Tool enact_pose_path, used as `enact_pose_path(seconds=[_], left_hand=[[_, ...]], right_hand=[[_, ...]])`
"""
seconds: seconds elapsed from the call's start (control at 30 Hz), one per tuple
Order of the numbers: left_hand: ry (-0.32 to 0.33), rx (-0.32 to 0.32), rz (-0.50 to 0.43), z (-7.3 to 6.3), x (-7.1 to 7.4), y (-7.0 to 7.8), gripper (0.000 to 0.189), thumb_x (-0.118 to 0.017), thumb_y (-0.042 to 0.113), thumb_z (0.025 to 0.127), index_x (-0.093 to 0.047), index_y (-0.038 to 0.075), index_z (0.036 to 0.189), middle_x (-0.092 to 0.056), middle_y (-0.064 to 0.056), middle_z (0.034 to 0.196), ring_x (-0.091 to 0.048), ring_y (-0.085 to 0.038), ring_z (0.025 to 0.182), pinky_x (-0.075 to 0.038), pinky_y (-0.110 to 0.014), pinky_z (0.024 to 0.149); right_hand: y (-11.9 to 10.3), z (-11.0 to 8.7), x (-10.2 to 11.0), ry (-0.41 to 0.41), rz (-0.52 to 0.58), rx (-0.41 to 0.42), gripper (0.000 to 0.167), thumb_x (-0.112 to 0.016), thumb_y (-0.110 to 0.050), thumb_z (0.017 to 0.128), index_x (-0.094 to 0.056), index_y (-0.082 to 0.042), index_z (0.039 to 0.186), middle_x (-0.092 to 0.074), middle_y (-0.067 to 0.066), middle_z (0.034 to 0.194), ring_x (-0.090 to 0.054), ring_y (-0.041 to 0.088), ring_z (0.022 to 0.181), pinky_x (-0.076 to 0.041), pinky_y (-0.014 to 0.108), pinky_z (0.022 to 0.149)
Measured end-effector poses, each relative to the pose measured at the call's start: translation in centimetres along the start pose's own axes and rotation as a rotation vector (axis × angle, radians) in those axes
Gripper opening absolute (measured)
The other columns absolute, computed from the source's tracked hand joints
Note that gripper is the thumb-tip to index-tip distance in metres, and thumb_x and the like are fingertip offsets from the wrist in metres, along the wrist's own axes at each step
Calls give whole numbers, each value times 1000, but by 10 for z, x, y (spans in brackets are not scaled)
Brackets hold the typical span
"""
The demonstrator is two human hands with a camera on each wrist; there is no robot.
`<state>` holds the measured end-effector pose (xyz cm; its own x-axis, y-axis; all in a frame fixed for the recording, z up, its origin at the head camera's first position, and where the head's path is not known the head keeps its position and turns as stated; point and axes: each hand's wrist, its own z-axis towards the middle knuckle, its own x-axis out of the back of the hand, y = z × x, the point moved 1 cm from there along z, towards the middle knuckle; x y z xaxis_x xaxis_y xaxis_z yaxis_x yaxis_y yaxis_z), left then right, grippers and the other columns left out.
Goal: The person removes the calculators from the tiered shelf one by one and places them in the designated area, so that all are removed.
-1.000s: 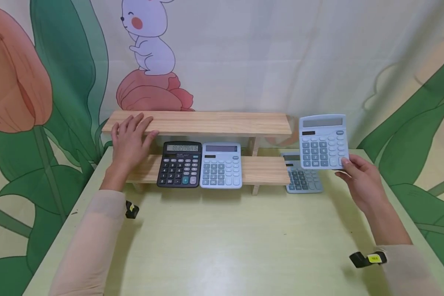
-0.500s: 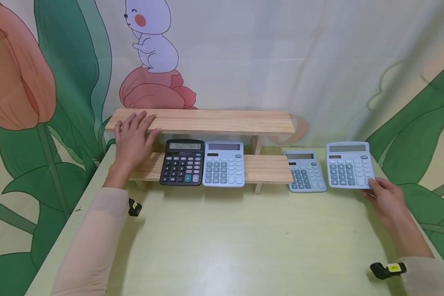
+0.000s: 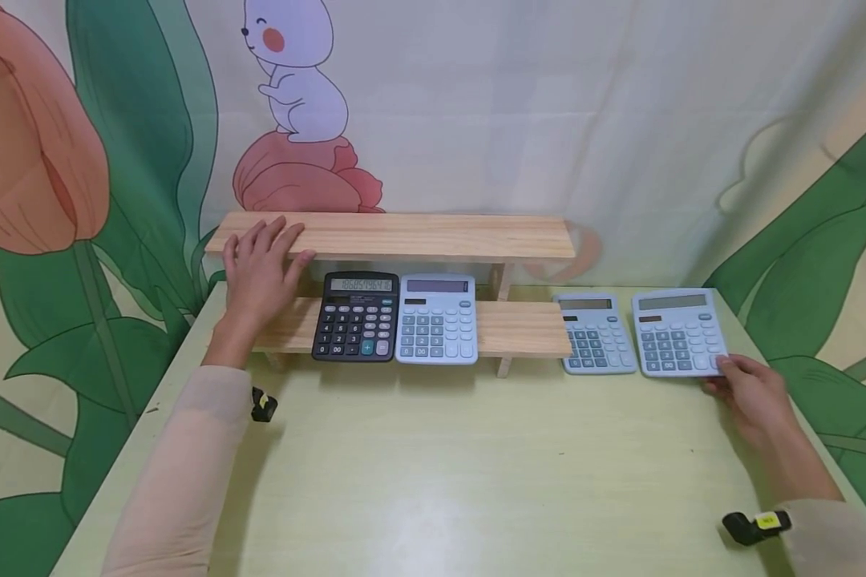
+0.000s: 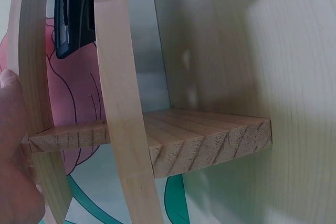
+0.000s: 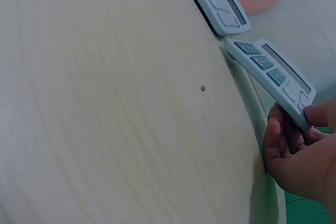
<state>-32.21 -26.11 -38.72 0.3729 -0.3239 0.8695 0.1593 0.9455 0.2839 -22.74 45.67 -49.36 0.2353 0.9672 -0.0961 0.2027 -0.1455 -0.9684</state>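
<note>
My right hand [image 3: 754, 397] pinches a light blue calculator [image 3: 678, 332] by its lower right corner, thumb on the key side and fingers beneath. In the right wrist view that calculator [image 5: 275, 72] tilts, its near corner raised, its far end close to a second light blue calculator [image 3: 595, 332] on the table. On the left, my left hand [image 3: 260, 272] rests on the upper board of a two-tier wooden shelf [image 3: 433, 236], fingers spread over the top, thumb by the front edge. A black calculator [image 3: 355, 316] and another light blue calculator [image 3: 437, 319] lean side by side on the lower board.
The shelf stands at the back of a pale wooden table [image 3: 418, 465], before a printed curtain [image 3: 491, 104]. Its lower board [image 3: 523, 330] overlaps the left edge of the second blue calculator. Side supports [image 4: 123, 77] show in the left wrist view.
The right hand has carried its calculator rightward and down from above the second one to beside it, lowering it slightly in the last half second. The left hand stays on the shelf.
</note>
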Motion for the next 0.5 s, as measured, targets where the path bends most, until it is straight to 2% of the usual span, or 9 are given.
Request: enact_pose_path(seconds=[0.23, 0.37, 0.5], left_hand=[[8, 1, 6, 1, 0, 0, 63, -41, 55, 112, -41, 21, 164, -27, -12, 173, -15, -38, 160, 7, -59, 128], [10, -6, 12, 1, -1, -2, 62, -40, 54, 112, -40, 21, 164, -28, -12, 173, -15, -37, 161, 7, -58, 128], [10, -12, 18, 2, -3, -3, 62, -40, 55, 112, -40, 21, 165, -28, -11, 173, -14, -37, 161, 6, -58, 128]], right_hand=[[1, 1, -1, -7, -23, 11, 21, -55, -18, 112, -53, -3, 126, -69, -6, 97, -68, 7, 87, -61, 23, 78], [0, 3, -2, 11, -74, 13, 21, -55, -20, 112, -54, -4, 126, -68, -6, 97, -68, 7, 87, -61, 23, 78], [1, 5, -1, 44, -160, 1, 36, -54, -22, 112, -50, 4, 137, -67, -6, 96, -68, 6, 86, -62, 23, 78]])
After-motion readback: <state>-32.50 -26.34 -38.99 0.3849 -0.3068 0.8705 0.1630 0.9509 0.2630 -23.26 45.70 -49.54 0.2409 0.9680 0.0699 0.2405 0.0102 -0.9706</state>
